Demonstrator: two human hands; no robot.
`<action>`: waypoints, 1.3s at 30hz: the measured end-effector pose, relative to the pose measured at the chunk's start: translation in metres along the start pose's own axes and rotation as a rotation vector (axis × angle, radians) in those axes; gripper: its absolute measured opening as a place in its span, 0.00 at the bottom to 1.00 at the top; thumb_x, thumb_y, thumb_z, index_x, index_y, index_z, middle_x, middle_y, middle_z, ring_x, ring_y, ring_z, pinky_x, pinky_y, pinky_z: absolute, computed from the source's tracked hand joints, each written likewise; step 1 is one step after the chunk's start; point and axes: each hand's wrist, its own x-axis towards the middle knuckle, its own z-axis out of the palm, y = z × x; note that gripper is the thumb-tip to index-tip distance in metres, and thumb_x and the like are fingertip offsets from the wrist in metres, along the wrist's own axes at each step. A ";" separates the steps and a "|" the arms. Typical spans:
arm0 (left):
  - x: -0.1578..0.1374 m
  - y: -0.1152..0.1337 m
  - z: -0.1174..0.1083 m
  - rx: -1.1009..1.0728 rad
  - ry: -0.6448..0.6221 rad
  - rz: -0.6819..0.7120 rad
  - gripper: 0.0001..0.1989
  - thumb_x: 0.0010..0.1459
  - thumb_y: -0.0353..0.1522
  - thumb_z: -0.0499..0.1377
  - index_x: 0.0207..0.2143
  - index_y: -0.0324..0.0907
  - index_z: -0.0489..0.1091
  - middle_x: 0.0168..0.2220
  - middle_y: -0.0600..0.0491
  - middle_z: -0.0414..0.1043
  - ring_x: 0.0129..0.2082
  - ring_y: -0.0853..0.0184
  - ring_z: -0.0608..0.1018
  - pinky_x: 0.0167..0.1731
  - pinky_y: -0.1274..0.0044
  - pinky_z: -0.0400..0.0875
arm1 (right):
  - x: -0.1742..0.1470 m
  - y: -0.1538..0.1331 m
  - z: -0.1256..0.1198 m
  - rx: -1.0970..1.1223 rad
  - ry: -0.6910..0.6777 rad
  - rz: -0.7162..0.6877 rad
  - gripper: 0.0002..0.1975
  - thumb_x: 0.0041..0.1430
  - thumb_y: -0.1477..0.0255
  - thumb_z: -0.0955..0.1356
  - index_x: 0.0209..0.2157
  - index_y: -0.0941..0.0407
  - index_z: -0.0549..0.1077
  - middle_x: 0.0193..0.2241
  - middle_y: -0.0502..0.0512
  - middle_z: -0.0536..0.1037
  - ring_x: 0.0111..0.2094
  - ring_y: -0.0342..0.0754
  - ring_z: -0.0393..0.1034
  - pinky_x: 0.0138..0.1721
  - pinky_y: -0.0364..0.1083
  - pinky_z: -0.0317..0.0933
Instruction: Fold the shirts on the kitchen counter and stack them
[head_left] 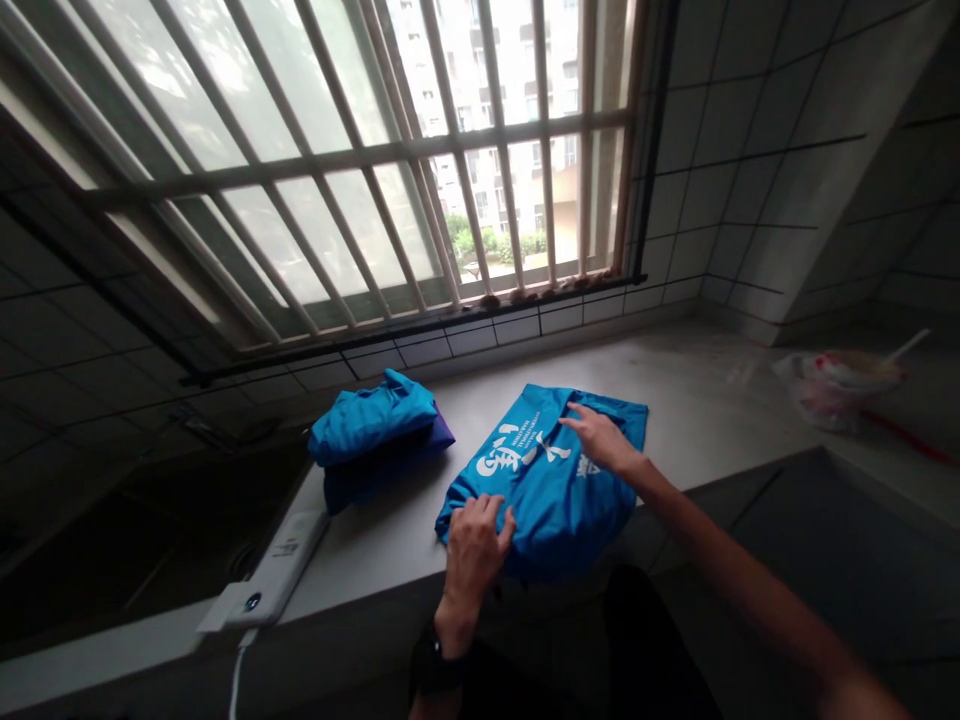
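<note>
A blue shirt (540,510) with white lettering lies on the counter in front of me, its near part hanging over the front edge. My left hand (476,545), with a dark watch on its wrist, rests at the shirt's near left corner, fingers bent and thumb apart. Across the upper right part of the shirt lies my right hand (600,435), its fingers stretched out over a crease in the cloth. Neither hand visibly grips the fabric. To the left sits a stack of folded cloth, with a blue piece (375,420) on a purple piece (442,430).
The pale counter (690,400) runs below a barred window (420,150). At the left, a white power strip (277,565) with a cable lies beside a dark sink (187,500). A plastic-wrapped bowl (840,385) stands at the right.
</note>
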 end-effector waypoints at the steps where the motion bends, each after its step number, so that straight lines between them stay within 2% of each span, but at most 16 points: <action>1: 0.001 -0.009 0.003 0.006 0.028 0.013 0.18 0.67 0.38 0.53 0.53 0.45 0.75 0.52 0.46 0.78 0.51 0.56 0.76 0.51 0.66 0.69 | -0.019 -0.014 0.005 -0.012 -0.025 0.010 0.23 0.65 0.77 0.61 0.59 0.55 0.73 0.60 0.64 0.71 0.54 0.54 0.70 0.55 0.50 0.64; 4: 0.001 -0.031 0.023 0.057 0.032 0.036 0.26 0.64 0.42 0.58 0.62 0.49 0.67 0.64 0.47 0.67 0.63 0.51 0.68 0.58 0.59 0.64 | -0.087 -0.057 0.031 0.002 -0.047 0.099 0.26 0.65 0.68 0.65 0.64 0.51 0.68 0.56 0.67 0.73 0.52 0.59 0.72 0.50 0.55 0.68; 6: -0.002 -0.036 0.035 0.085 0.006 0.009 0.26 0.65 0.43 0.56 0.64 0.51 0.65 0.66 0.49 0.64 0.65 0.51 0.66 0.59 0.57 0.64 | -0.125 -0.080 0.055 0.030 0.006 0.064 0.33 0.61 0.66 0.69 0.67 0.47 0.62 0.63 0.65 0.67 0.61 0.62 0.65 0.56 0.59 0.63; 8: -0.005 -0.032 0.042 0.098 -0.003 -0.031 0.26 0.66 0.42 0.54 0.65 0.51 0.64 0.67 0.48 0.63 0.66 0.51 0.65 0.58 0.58 0.66 | -0.147 -0.097 0.081 0.041 0.077 0.015 0.43 0.56 0.63 0.72 0.70 0.45 0.55 0.70 0.64 0.56 0.68 0.66 0.53 0.62 0.66 0.55; 10: -0.007 -0.024 0.044 0.107 -0.006 -0.065 0.26 0.67 0.42 0.53 0.65 0.50 0.64 0.67 0.47 0.63 0.65 0.50 0.66 0.56 0.58 0.68 | -0.154 -0.105 0.105 0.030 0.168 0.012 0.46 0.54 0.65 0.73 0.71 0.47 0.52 0.71 0.64 0.51 0.70 0.68 0.45 0.64 0.71 0.45; 13: -0.011 -0.018 0.039 0.107 -0.011 -0.076 0.27 0.66 0.44 0.54 0.65 0.48 0.64 0.66 0.45 0.64 0.63 0.49 0.69 0.54 0.58 0.69 | -0.148 -0.103 0.134 0.014 0.344 0.035 0.36 0.60 0.76 0.68 0.68 0.48 0.59 0.69 0.61 0.58 0.71 0.62 0.47 0.67 0.69 0.37; 15: -0.017 -0.021 0.034 0.091 -0.025 -0.042 0.31 0.63 0.46 0.57 0.66 0.47 0.63 0.66 0.45 0.64 0.62 0.49 0.69 0.54 0.58 0.70 | -0.144 -0.096 0.144 0.036 0.457 0.016 0.31 0.61 0.82 0.64 0.64 0.48 0.64 0.66 0.58 0.65 0.69 0.56 0.51 0.69 0.65 0.37; 17: -0.025 -0.029 0.031 0.068 -0.047 0.023 0.37 0.57 0.47 0.63 0.67 0.47 0.61 0.66 0.45 0.64 0.61 0.48 0.70 0.54 0.57 0.70 | -0.143 -0.086 0.147 0.083 0.536 -0.032 0.30 0.61 0.86 0.60 0.60 0.49 0.69 0.62 0.56 0.71 0.67 0.53 0.57 0.68 0.61 0.42; 20: -0.037 -0.049 0.029 0.052 -0.064 0.155 0.41 0.53 0.32 0.66 0.68 0.51 0.58 0.67 0.47 0.63 0.59 0.52 0.71 0.52 0.62 0.72 | -0.144 -0.070 0.136 0.201 0.599 -0.103 0.27 0.59 0.89 0.59 0.50 0.50 0.74 0.54 0.54 0.78 0.62 0.50 0.66 0.64 0.57 0.54; 23: -0.048 -0.067 0.030 0.014 -0.045 0.282 0.38 0.53 0.19 0.56 0.64 0.54 0.63 0.59 0.51 0.73 0.50 0.60 0.77 0.47 0.69 0.73 | -0.146 -0.055 0.110 0.367 0.551 -0.130 0.26 0.52 0.91 0.57 0.40 0.52 0.75 0.48 0.53 0.81 0.55 0.49 0.72 0.58 0.54 0.63; 26: -0.055 -0.078 0.022 -0.083 0.004 0.377 0.28 0.59 0.19 0.51 0.56 0.50 0.71 0.43 0.52 0.81 0.39 0.64 0.80 0.41 0.72 0.72 | -0.151 -0.045 0.070 0.543 0.314 -0.095 0.27 0.43 0.91 0.57 0.38 0.53 0.76 0.47 0.55 0.78 0.51 0.48 0.74 0.51 0.49 0.67; 29: -0.049 -0.077 -0.006 -0.163 0.097 0.392 0.21 0.62 0.24 0.51 0.53 0.48 0.73 0.39 0.52 0.81 0.38 0.63 0.81 0.41 0.71 0.70 | -0.152 -0.035 0.023 0.685 0.053 -0.089 0.30 0.39 0.89 0.59 0.42 0.54 0.76 0.45 0.55 0.77 0.47 0.48 0.75 0.48 0.45 0.68; 33: 0.004 -0.055 -0.056 -0.143 0.233 0.265 0.17 0.63 0.29 0.53 0.51 0.48 0.74 0.39 0.52 0.81 0.37 0.62 0.80 0.46 0.70 0.69 | -0.115 -0.013 -0.029 0.707 -0.066 -0.025 0.30 0.44 0.85 0.62 0.49 0.54 0.74 0.40 0.53 0.79 0.43 0.50 0.75 0.44 0.47 0.69; 35: 0.044 -0.038 -0.071 -0.101 0.242 0.186 0.16 0.63 0.31 0.54 0.51 0.48 0.73 0.39 0.52 0.80 0.38 0.61 0.80 0.47 0.69 0.69 | -0.082 -0.003 -0.045 0.640 0.011 0.023 0.26 0.49 0.82 0.63 0.50 0.54 0.74 0.40 0.55 0.79 0.42 0.51 0.75 0.44 0.48 0.70; 36: 0.064 -0.030 -0.073 -0.085 0.273 0.125 0.16 0.63 0.31 0.54 0.52 0.47 0.73 0.40 0.51 0.80 0.40 0.60 0.80 0.48 0.68 0.69 | -0.066 0.001 -0.050 0.571 0.120 0.069 0.24 0.52 0.81 0.63 0.51 0.55 0.73 0.41 0.57 0.78 0.44 0.52 0.75 0.47 0.50 0.69; 39: 0.104 -0.011 -0.053 -0.017 0.329 -0.003 0.24 0.63 0.31 0.55 0.61 0.40 0.66 0.54 0.42 0.74 0.52 0.55 0.76 0.52 0.66 0.70 | -0.034 0.004 -0.048 0.322 0.491 0.232 0.21 0.60 0.77 0.63 0.56 0.57 0.70 0.49 0.65 0.75 0.53 0.58 0.69 0.57 0.57 0.63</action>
